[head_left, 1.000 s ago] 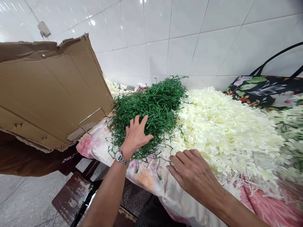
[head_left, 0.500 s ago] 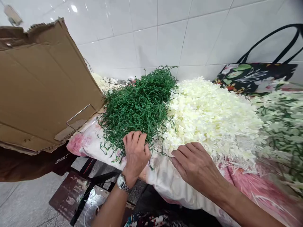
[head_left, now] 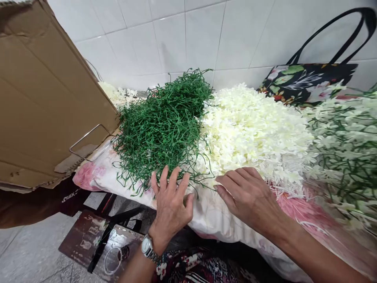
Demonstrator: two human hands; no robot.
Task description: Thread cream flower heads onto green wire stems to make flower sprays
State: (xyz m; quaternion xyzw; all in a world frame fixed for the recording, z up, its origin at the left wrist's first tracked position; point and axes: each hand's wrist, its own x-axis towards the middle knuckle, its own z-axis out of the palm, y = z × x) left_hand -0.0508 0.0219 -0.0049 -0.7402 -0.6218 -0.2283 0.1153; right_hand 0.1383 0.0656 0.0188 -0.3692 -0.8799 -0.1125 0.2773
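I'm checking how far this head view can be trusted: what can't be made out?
Head view, right hand: whether it pinches anything is too small to tell.
Head view, stemmed flowers at right: blurred, cut off by the frame edge.
Head view, cardboard: top and left cut off by the frame.
Head view, cloth: mostly hidden under green stems and white flowers.

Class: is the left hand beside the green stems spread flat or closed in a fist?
Spread flat: the left hand shows fingers fanned apart, tips at the green stems.
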